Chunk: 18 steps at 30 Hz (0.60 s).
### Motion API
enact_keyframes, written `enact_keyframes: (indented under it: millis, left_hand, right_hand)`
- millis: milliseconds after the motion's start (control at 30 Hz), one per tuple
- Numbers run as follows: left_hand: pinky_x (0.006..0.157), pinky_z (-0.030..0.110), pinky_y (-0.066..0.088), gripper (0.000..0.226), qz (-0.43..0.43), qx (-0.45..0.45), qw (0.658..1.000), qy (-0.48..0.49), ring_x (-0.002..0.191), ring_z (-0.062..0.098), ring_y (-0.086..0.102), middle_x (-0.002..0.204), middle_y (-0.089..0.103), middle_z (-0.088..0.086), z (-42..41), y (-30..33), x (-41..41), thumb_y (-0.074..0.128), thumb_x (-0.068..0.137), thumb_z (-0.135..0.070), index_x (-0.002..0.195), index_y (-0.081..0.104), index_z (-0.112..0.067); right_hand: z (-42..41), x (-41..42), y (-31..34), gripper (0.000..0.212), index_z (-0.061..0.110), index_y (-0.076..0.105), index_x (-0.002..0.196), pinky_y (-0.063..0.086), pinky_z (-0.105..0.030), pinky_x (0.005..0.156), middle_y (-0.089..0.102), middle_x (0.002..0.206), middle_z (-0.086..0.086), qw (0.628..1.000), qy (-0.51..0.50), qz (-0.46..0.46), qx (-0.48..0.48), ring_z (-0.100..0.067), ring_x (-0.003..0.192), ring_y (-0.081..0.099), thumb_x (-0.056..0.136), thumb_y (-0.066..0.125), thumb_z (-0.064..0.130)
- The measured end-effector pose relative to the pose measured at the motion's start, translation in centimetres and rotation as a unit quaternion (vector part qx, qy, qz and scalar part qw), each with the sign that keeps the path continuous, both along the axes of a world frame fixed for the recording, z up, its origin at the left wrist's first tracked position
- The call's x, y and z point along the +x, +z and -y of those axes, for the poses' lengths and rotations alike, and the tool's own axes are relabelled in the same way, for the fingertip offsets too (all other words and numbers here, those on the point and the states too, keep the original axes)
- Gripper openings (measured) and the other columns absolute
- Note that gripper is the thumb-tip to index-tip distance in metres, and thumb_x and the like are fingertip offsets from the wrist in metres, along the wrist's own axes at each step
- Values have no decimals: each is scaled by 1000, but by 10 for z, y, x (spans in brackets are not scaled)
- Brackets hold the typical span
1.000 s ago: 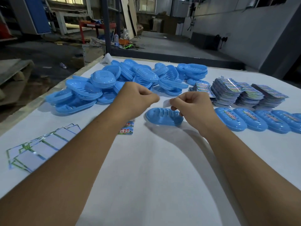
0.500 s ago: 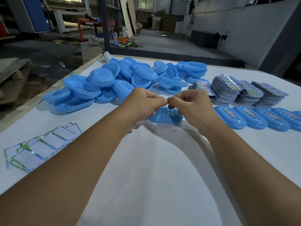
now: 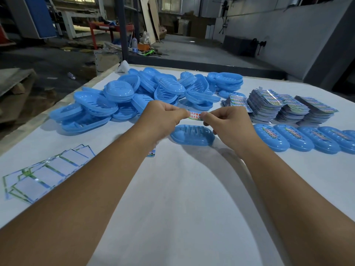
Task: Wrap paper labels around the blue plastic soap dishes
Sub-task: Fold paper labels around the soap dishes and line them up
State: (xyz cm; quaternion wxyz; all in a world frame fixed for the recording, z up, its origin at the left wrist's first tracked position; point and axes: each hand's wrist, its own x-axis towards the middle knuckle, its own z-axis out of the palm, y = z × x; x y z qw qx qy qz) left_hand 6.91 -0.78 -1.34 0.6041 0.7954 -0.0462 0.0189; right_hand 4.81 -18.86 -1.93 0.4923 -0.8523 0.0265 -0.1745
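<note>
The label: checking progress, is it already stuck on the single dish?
No, both hands hold the label in the air above the single dish, apart from it.

A dim factory packing floor — bare concrete floor [image 3: 192, 52], a steel pillar [image 3: 123, 25] with leaning boards and scattered clutter beside it, and, nearer than the pillar, a white worktable [image 3: 172, 189] heaped with blue soap dishes [image 3: 146, 93] and label stacks [image 3: 278, 108].
</note>
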Motion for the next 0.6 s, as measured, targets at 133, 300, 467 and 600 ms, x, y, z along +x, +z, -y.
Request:
enact_keyframes:
  millis: [133, 300, 467, 600]
  left_hand:
    - [59, 28, 39, 17, -4, 7, 1000, 6, 55, 14, 47, 60, 56, -4, -1, -3, 3, 77, 74, -39, 71, 78, -23]
    - [37, 15, 34, 17, 11, 75, 997, 25, 35, 2, 46, 43, 55, -15, 0, -6, 6, 75, 78, -37, 66, 76, -24]
    - [50, 22, 42, 10, 32, 132, 990, 33, 42, 9, 49, 54, 65, -8, 4, -13, 11, 74, 70, -43, 72, 75, -33]
    - [54, 24, 43, 23, 25, 178, 983, 21, 49, 11, 59, 55, 68, -10, 5, -17, 16, 78, 67, -48, 69, 76, -26]
  right_hand:
    - [0, 0, 1, 21, 19, 78, 69, 44, -30, 62, 74, 79, -13, 1000, 1, -6, 6, -14, 57, 51, 82, 75, 35]
    - [1, 0, 1, 22, 16, 76, 65, 42, -25, 57, 71, 71, -11, 1000, -9, -15, 0, -11, 54, 48, 79, 74, 33]
    - [2, 2, -2, 28, 22, 69, 54, 30, -14, 35, 52, 44, 9, 998, -22, -34, -54, -4, 38, 38, 75, 79, 38]
    - [4, 5, -5, 29, 20, 70, 56, 37, -17, 40, 57, 45, 10, 994, -34, -43, -96, -2, 40, 45, 72, 81, 42]
